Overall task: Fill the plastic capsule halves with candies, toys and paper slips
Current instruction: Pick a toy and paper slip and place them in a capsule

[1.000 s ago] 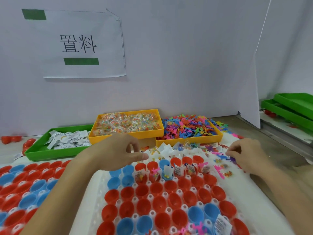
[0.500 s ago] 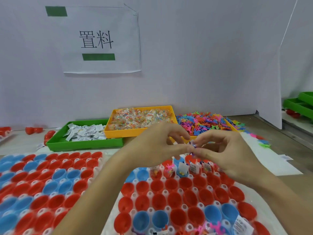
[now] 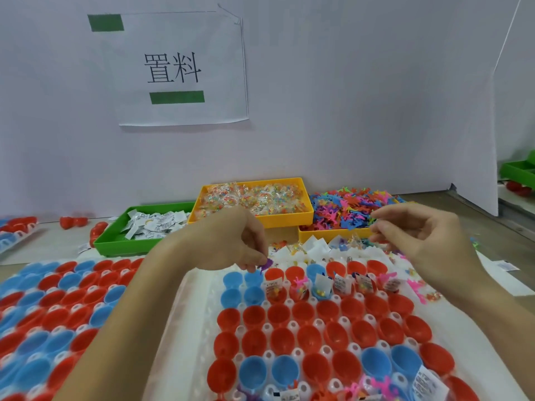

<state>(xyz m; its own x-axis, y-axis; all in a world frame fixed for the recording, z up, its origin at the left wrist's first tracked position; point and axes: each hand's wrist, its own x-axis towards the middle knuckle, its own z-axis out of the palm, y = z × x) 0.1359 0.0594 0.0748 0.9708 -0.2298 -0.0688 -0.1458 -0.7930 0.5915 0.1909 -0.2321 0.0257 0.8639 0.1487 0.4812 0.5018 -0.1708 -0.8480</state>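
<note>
The left hand (image 3: pixel 228 241) pinches a purple toy (image 3: pixel 267 265) just above the capsule halves (image 3: pixel 304 316) in the white tray (image 3: pixel 197 314). The right hand (image 3: pixel 419 241), apart from it, hovers with fingers loosely curled near the toy bin (image 3: pixel 333 234); whether it holds anything I cannot tell.

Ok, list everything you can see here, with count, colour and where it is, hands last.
paper sign: one, white with green tape, on the wall
green tray: one, holding paper slips, back left
yellow tray: one, holding candy packets, back centre
toy pile: many, mixed colours, back right
capsule halves: many, red and blue, in white holders in front
purple toy: one, pinched by the left hand
left hand: over the capsules
right hand: raised, fingers curled; any small item unclear
</note>
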